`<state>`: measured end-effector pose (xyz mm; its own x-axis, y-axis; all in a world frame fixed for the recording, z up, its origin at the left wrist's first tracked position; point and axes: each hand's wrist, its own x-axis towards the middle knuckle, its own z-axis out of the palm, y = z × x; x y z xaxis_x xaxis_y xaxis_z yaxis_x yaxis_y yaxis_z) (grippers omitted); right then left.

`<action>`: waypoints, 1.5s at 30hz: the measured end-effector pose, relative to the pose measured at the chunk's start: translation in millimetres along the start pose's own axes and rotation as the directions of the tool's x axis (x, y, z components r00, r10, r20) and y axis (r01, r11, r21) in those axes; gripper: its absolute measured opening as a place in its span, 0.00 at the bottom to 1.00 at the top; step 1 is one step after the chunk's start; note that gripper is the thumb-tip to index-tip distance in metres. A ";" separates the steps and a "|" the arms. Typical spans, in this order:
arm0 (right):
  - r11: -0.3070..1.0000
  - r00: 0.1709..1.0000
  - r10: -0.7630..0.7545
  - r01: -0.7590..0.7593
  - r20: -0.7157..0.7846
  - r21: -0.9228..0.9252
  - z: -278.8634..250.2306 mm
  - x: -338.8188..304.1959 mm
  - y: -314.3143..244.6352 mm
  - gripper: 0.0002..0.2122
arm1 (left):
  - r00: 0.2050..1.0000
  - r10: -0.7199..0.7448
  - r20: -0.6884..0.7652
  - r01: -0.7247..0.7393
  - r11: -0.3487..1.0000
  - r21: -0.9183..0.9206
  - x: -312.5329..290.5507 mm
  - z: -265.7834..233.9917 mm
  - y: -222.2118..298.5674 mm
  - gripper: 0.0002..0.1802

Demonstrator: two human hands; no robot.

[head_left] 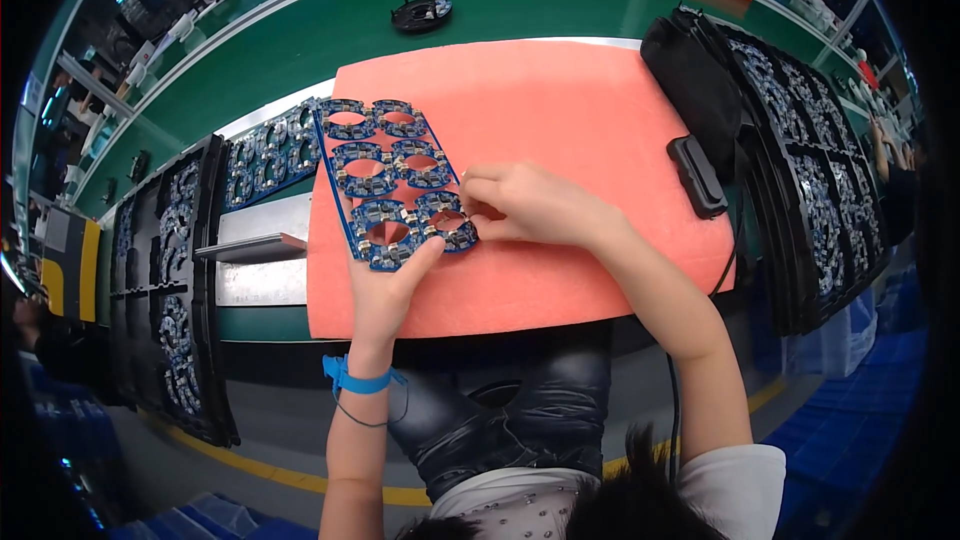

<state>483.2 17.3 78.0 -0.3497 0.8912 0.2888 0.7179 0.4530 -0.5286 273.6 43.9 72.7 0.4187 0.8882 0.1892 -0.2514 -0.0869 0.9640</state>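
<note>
One blue, rectangular six-ring circuit-board panel, extending ahead of the clasping left hand, might flex if the curled right hand, grip unclear, presses unevenly.

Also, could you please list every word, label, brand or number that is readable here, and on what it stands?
No text can be read.
Blue circuit-board panel: any markings are too small.
Blue wrist strap: no writing can be made out.
Black oblong object: none legible.
Background: too small or blurred.
</note>
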 end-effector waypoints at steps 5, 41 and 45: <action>0.974 0.999 0.025 -0.019 -0.024 0.225 -2.3 3.1 7.2 0.06 | 0.999 0.047 0.021 -0.049 0.992 0.113 14.8 9.5 3.7 0.42; 0.887 0.655 0.396 -0.093 -0.643 0.452 -10.5 13.7 18.3 0.16 | 0.998 0.032 -0.062 -0.053 0.928 -0.370 45.6 -21.0 25.0 0.20; 0.991 0.627 0.113 -0.122 -0.771 0.046 -10.3 10.9 15.6 0.17 | 0.967 0.242 -0.083 -0.223 0.956 0.188 39.2 -17.5 20.3 0.15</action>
<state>496.8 33.8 81.1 0.3259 0.5922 0.7369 0.7271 0.3412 -0.5958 269.7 84.8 96.4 0.2715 0.8752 0.4004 -0.1694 -0.3660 0.9151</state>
